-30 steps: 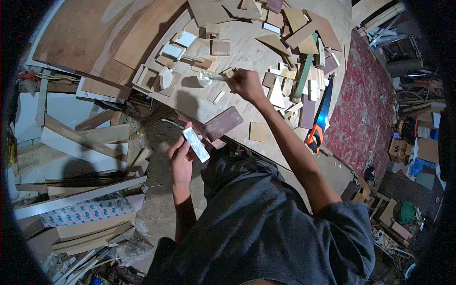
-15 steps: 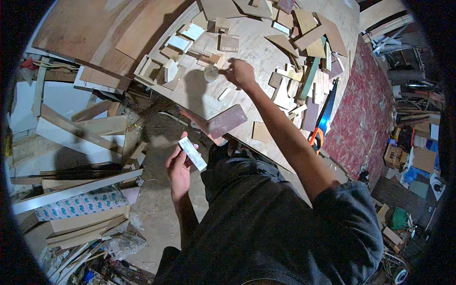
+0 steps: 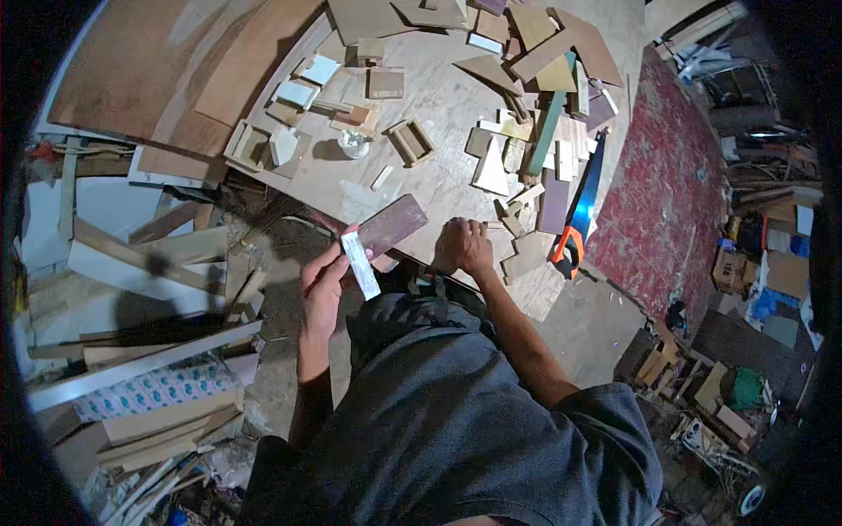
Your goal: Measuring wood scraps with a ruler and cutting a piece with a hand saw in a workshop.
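My left hand (image 3: 323,285) is closed around a small, whitish rectangular block (image 3: 360,266), fingers behind and thumb along its side. The block is tilted, off the near edge of the table, beside a dull purple board (image 3: 393,225) lying on the tabletop. My right hand (image 3: 465,247) is at the table's near edge, fingers curled downward; what they hold, if anything, is hidden. Beyond the purple board lie a thin pale stick (image 3: 381,178), a small glassy round jar (image 3: 353,144) and a small rectangular wooden frame (image 3: 410,142).
Wood offcuts (image 3: 517,145) crowd the table's right side, with a green strip (image 3: 547,131) among them. A handsaw (image 3: 581,215) with an orange and black handle lies at the right edge. Small wooden boxes (image 3: 250,145) stand at far left. Scrap boards (image 3: 132,254) fill the floor at left.
My right hand has drawn back from beside the jar to the near table edge. The wooden frame, covered before, now shows. My left hand has moved up slightly with the whitish block.
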Demonstrator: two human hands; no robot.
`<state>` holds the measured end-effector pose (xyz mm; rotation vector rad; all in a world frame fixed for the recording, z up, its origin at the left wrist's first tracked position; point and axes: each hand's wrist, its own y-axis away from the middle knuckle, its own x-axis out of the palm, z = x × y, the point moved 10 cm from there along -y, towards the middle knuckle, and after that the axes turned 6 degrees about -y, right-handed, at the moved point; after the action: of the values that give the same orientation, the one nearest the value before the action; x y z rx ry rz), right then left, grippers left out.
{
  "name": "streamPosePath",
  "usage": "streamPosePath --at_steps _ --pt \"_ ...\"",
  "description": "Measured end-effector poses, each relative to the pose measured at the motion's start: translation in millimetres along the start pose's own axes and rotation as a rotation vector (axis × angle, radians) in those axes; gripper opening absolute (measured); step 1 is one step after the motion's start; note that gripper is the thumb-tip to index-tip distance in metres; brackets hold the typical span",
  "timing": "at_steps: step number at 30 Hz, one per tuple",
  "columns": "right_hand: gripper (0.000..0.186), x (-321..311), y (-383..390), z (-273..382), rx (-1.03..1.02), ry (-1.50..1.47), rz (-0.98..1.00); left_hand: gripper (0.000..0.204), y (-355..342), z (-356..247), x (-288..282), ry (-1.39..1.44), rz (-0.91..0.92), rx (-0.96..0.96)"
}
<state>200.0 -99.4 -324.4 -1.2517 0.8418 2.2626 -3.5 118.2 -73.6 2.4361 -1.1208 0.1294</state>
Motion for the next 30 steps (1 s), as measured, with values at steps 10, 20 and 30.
streamPosePath --at_steps 10,20,30 --pt "0.059 14 33 -56 0.29 -0.883 0.442 0.047 11 -11 66 -0.058 0.021 0.017" --pt "0.065 -229 85 90 -0.058 -2.134 0.432 0.045 5 -43 138 -0.224 0.101 0.197" --pt "0.097 -289 104 84 -0.184 -1.838 0.287 0.044 11 -109 223 -0.72 0.176 0.552"
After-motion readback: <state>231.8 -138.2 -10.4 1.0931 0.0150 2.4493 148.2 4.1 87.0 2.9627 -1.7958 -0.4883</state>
